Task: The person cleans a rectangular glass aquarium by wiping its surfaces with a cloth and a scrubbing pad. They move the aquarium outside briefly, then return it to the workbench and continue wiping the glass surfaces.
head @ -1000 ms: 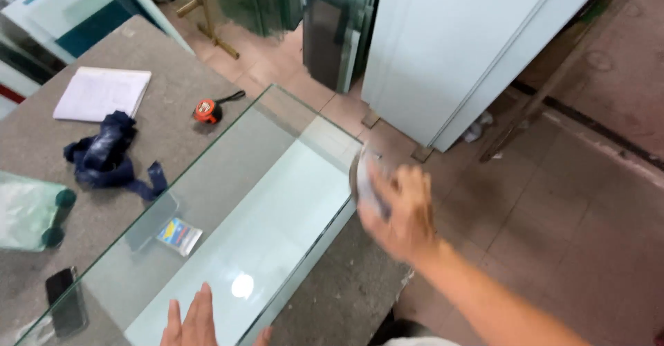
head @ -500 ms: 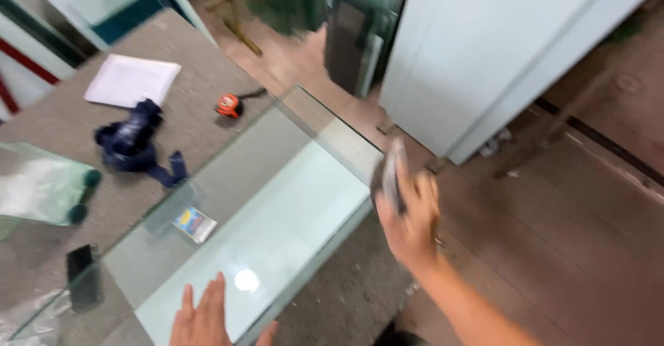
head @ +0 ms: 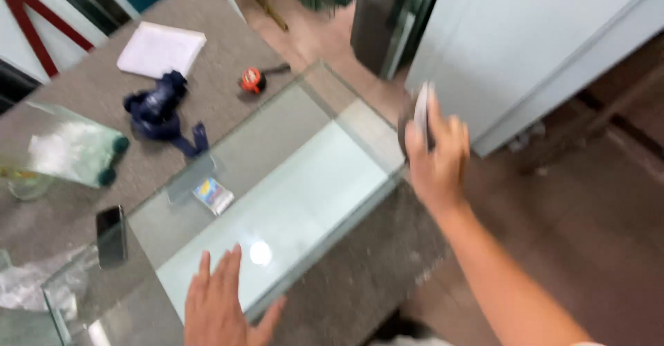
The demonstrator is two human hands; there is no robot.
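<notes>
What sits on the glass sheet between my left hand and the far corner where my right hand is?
Nothing visible. The left hand lies flat on the glass sheet, and the pane is bare up to the right hand. The small card and phone lie off to the left.

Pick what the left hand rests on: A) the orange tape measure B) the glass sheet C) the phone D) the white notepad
B: the left hand lies flat, fingers spread, on the near end of the glass sheet, while the white notepad, the phone and the orange tape measure all sit well away from it on the table.
</notes>
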